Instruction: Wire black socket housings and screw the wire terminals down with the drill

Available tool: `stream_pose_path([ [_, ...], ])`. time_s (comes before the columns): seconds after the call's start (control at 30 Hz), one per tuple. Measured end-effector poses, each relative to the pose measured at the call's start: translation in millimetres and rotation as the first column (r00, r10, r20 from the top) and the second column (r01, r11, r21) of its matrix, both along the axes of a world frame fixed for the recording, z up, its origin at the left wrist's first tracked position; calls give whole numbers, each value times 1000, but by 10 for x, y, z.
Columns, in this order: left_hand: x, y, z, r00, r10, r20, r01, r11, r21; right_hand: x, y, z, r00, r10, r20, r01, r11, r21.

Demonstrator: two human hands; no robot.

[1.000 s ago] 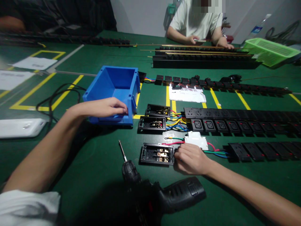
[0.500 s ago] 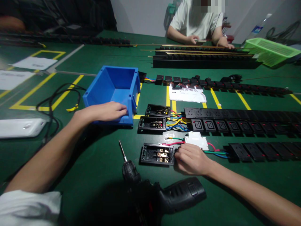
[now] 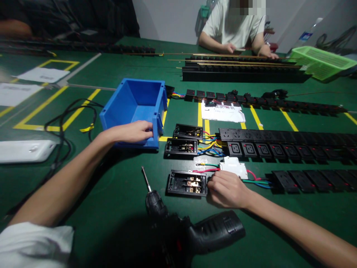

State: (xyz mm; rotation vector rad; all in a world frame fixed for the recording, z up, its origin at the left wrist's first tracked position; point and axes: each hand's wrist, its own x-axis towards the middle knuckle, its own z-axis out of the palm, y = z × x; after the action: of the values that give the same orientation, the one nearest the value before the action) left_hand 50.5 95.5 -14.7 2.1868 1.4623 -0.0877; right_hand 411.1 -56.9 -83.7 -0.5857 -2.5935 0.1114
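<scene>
My left hand (image 3: 133, 131) reaches over the front of a blue plastic bin (image 3: 161, 96), its fingers curled down inside. Their tips are hidden, and so is anything they grasp. My right hand (image 3: 229, 190) rests on the table, closed, against the right end of an open black terminal box (image 3: 178, 183) with brass contacts. What its fingers hold, if anything, is out of sight. Just behind that hand lies a white plastic block (image 3: 233, 166) with red and green wires. A power screwdriver (image 3: 214, 231) lies in front, its bit (image 3: 145, 179) pointing away from me.
Behind the nearest box are two more open terminal boxes (image 3: 180, 147), wired to black socket strips (image 3: 284, 150). A paper label (image 3: 223, 113) lies farther back. Across the table sits a person (image 3: 232, 26) near a green basket (image 3: 320, 63). Black cables (image 3: 60, 126) lie at left.
My left hand has shifted slightly, its fingers a little deeper in the bin. The right hand has stayed in place; the whole view has moved very little.
</scene>
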Motion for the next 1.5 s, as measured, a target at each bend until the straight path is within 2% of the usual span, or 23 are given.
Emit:
stream_pose_path([
  [0.1, -19, 30, -32, 995, -90, 51, 95, 989, -112, -6, 4, 7, 1000, 2, -1, -2, 1000, -1],
  [0.4, 4, 21, -9, 986, -157, 63, 164, 975, -148, -6, 8, 0, 1000, 0, 1, 0, 1000, -2],
  [0.7, 31, -6, 32, 982, -169, 88, 180, 973, -142, 11, -9, 2, 1000, 4, -6, -4, 1000, -10],
  [1.0, -10, -14, 112, 977, -159, 144, 188, 957, -221, 8, 0, -16, 1000, -4, 7, 4, 1000, -4],
  [1.13, -50, -4, 91, 968, -191, 163, 227, 943, -242, 9, -7, -10, 1000, -3, 6, 3, 1000, 1],
  [1.33, -41, 4, 43, 975, -189, 117, 210, 956, -206, 11, -8, -17, 1000, -5, -1, 5, 1000, -1],
  [1.5, -7, 4, 13, 968, -195, 157, 226, 951, -210, 10, -3, -24, 1000, -6, -4, 6, 1000, 2],
])
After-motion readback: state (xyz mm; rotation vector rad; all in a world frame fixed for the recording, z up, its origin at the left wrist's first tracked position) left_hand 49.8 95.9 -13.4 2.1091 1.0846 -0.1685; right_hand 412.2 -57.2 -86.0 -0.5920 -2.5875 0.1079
